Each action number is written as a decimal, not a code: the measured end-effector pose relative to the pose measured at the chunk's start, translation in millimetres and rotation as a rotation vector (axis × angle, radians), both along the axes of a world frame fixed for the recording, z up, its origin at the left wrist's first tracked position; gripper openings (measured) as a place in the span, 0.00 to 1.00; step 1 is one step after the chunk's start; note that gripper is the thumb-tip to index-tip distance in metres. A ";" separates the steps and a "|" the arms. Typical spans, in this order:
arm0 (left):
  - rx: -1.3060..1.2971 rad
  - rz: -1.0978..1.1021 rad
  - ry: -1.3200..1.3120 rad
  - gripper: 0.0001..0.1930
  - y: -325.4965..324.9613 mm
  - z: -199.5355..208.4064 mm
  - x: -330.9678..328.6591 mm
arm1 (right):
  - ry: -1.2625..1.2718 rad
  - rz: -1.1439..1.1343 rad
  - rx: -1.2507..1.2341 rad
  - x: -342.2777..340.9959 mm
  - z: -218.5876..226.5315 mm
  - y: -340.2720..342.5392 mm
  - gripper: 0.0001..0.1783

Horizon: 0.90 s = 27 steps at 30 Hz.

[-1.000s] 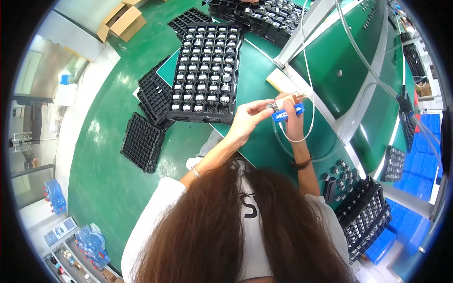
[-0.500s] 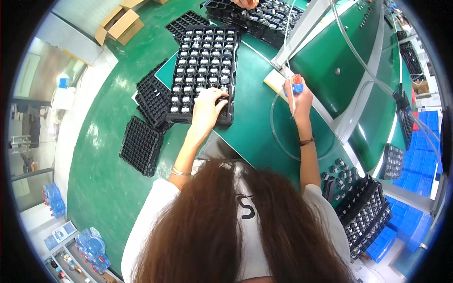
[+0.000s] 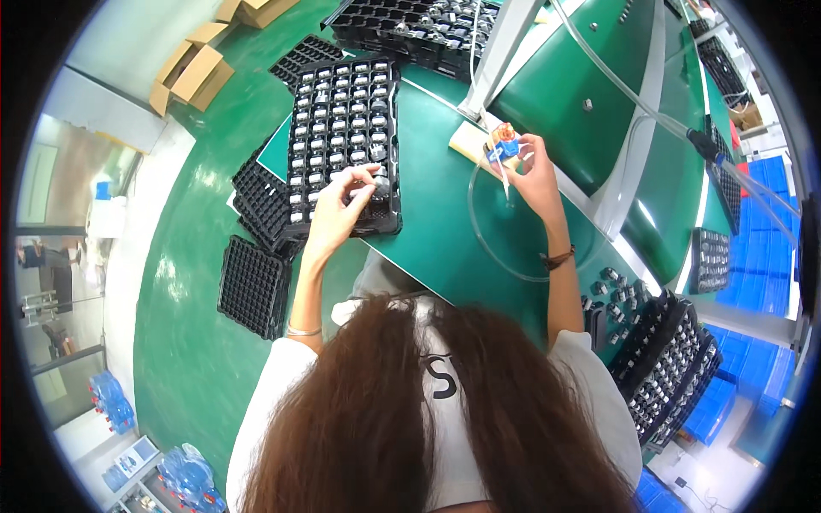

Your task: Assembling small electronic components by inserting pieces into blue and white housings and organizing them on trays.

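A black compartment tray (image 3: pixel 342 111) filled with rows of small dark cylindrical parts with pale bands lies on the green table. At the tray's near right corner is my left hand (image 3: pixel 335 209), thumb and fingers bent around a small dark cylindrical part (image 3: pixel 381 186). My right hand (image 3: pixel 539 181) has its fingers curved and apart, just beside a blue-and-orange fitting (image 3: pixel 505 147) with a thin pale tip pointing down. A clear hose (image 3: pixel 475 229) loops over the table nearby. Whether the right fingertips touch the fitting is hard to tell.
A wooden block (image 3: pixel 469 145) lies beside the fitting. Stacked black trays (image 3: pixel 253 286) stand on the left, another filled tray (image 3: pixel 410 34) at the far side. Loose parts (image 3: pixel 617 295) and tilted trays (image 3: pixel 671 376) are at the right. A grey metal post (image 3: pixel 505 60) rises beyond the block.
My right hand's fingers have opened from around the fitting and shifted to its right. My left hand stays at the tray's near right corner. The whole view has shifted slightly.
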State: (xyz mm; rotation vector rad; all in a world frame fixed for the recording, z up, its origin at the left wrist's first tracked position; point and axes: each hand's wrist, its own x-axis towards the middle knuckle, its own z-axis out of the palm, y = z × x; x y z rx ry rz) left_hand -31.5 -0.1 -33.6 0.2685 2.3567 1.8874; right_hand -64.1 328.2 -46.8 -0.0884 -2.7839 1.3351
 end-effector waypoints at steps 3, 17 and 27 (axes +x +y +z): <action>0.540 -0.022 -0.271 0.04 11.9 4.8 0.2 | 0.180 -0.019 -0.199 -4.8 -3.3 -12.7 0.38; 0.754 0.120 -0.507 0.19 80.9 -5.7 10.1 | 0.493 -0.598 0.055 -85.7 -37.4 117.6 0.21; 0.693 0.119 -0.477 0.14 115.0 -18.2 3.5 | 0.681 -0.651 0.130 -77.6 -33.7 114.9 0.17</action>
